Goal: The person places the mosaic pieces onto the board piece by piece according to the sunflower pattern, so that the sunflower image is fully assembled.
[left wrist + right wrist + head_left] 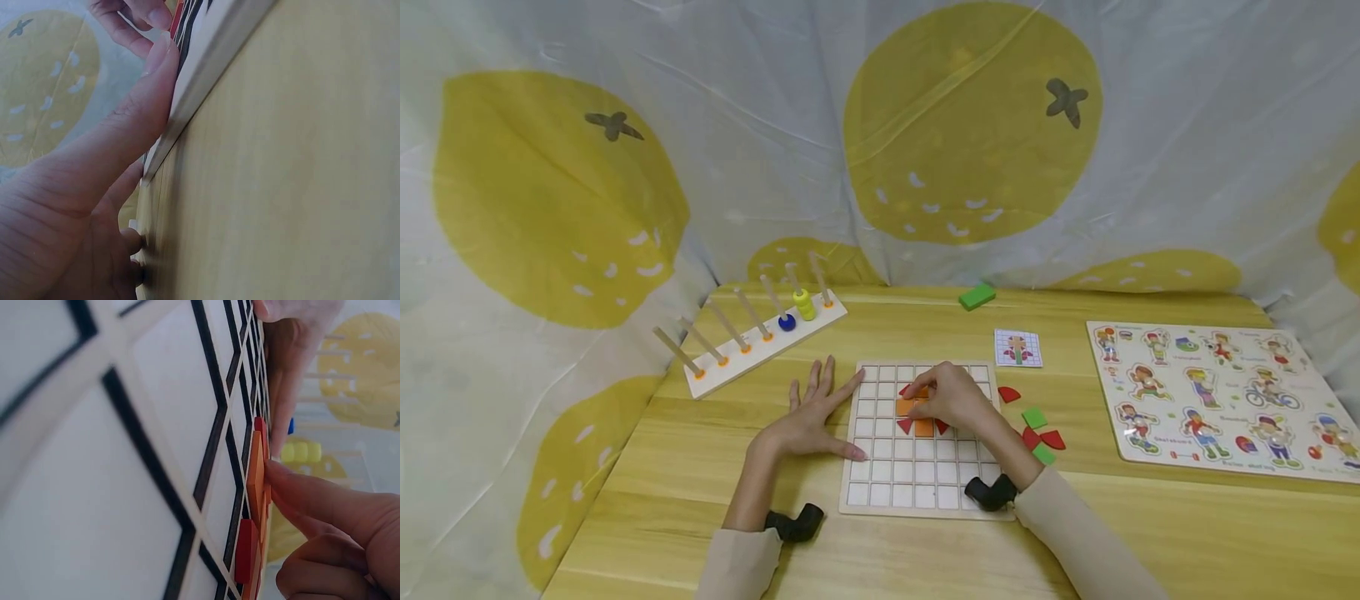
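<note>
left hand (pixel 811 421) flat, fingers straight, pressing grid board's (pixel 917 492) left edge | right hand (pixel 950 398) grip pinching orange tile (pixel 905 407) on board's far middle | board on worktop (pixel 880 550)

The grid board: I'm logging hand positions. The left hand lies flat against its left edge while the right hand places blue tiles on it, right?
Not quite: the tiles under the right hand are orange and red, not blue, as the head view shows. The left hand does lie flat against the grid board's left edge.
</note>
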Demonstrator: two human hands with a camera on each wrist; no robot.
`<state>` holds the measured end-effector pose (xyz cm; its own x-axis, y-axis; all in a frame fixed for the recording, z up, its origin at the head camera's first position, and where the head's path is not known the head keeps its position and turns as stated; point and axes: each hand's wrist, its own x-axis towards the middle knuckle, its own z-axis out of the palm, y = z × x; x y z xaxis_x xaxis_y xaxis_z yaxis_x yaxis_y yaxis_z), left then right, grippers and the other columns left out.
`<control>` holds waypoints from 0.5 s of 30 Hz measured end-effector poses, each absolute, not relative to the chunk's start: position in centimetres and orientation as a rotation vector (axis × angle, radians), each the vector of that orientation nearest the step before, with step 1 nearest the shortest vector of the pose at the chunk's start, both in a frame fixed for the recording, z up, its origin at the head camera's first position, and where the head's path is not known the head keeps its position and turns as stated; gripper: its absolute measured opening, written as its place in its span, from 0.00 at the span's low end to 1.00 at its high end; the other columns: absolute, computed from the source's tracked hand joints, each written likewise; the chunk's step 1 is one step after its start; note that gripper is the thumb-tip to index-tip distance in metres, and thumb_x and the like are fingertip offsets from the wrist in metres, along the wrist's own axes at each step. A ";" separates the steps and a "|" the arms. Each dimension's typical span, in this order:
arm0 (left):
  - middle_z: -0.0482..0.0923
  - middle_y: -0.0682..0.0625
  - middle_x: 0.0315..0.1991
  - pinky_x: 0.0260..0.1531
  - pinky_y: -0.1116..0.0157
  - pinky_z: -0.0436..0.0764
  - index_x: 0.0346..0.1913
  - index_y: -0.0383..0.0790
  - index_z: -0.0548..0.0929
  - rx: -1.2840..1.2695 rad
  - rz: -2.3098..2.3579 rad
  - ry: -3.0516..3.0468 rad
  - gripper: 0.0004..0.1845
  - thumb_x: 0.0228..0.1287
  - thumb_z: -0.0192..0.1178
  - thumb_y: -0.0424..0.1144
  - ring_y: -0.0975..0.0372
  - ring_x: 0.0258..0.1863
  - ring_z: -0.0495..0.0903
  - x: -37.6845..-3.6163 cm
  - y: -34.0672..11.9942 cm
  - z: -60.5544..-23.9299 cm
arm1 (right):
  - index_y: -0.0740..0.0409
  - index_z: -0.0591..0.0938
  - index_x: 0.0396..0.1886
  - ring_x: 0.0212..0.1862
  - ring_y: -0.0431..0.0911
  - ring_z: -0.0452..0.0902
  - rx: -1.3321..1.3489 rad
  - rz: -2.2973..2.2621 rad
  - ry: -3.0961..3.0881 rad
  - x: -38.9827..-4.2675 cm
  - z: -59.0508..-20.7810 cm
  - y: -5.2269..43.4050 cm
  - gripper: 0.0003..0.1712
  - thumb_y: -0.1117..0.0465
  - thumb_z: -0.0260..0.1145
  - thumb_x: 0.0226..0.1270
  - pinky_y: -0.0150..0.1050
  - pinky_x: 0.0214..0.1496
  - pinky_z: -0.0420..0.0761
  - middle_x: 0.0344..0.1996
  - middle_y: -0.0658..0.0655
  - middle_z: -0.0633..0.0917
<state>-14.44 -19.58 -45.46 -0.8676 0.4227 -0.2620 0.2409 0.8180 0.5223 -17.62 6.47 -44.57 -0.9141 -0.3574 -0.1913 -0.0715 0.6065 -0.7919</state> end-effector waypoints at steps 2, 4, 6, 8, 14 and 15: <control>0.17 0.39 0.76 0.66 0.34 0.22 0.77 0.61 0.43 0.496 0.682 2.634 0.64 0.40 0.73 0.64 0.42 0.74 0.17 -14.4 -19.5 -45.5 | 0.48 0.90 0.31 0.30 0.44 0.69 -0.339 -1.228 2.493 -17.6 -44.6 6.5 0.09 0.59 0.80 0.46 0.34 0.24 0.66 0.42 0.52 0.88; 0.17 0.39 0.76 0.66 0.34 0.21 0.77 0.61 0.44 0.495 0.681 2.634 0.63 0.41 0.73 0.64 0.42 0.74 0.17 -14.4 -19.5 -45.5 | 0.48 0.90 0.31 0.31 0.45 0.69 -0.336 -1.241 2.484 -17.6 -44.6 6.5 0.10 0.59 0.80 0.46 0.34 0.25 0.67 0.42 0.52 0.88; 0.17 0.39 0.76 0.66 0.34 0.21 0.77 0.61 0.43 0.491 0.677 2.635 0.64 0.40 0.73 0.64 0.43 0.74 0.17 -14.4 -19.5 -45.5 | 0.49 0.90 0.30 0.30 0.45 0.69 -0.333 -1.254 2.477 -17.6 -44.7 6.4 0.09 0.59 0.80 0.46 0.34 0.24 0.66 0.41 0.52 0.88; 0.17 0.39 0.76 0.66 0.34 0.21 0.77 0.62 0.42 0.491 0.676 2.634 0.64 0.40 0.73 0.64 0.43 0.74 0.16 -14.4 -19.5 -45.5 | 0.49 0.90 0.31 0.30 0.44 0.69 -0.335 -1.265 2.467 -17.6 -44.7 6.4 0.10 0.59 0.80 0.45 0.33 0.23 0.67 0.40 0.52 0.88; 0.17 0.39 0.76 0.66 0.34 0.21 0.77 0.61 0.41 0.503 0.675 2.638 0.64 0.41 0.73 0.64 0.43 0.74 0.16 -14.5 -19.6 -45.6 | 0.50 0.90 0.36 0.20 0.42 0.59 -0.347 -1.303 2.438 -17.6 -43.9 8.1 0.10 0.59 0.77 0.51 0.32 0.21 0.58 0.18 0.47 0.76; 0.17 0.39 0.76 0.66 0.34 0.21 0.77 0.61 0.41 0.502 0.676 2.637 0.64 0.41 0.73 0.64 0.43 0.74 0.16 -14.5 -19.6 -45.6 | 0.51 0.90 0.37 0.19 0.42 0.57 -0.344 -1.309 2.433 -17.6 -43.7 8.7 0.10 0.59 0.75 0.54 0.32 0.21 0.56 0.15 0.48 0.71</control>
<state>-14.46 -19.63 -45.65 -0.8674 0.4231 -0.2621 0.2448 0.8212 0.5155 -17.56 8.70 -43.71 -0.9071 -0.3739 -0.1933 -0.0448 0.5425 -0.8389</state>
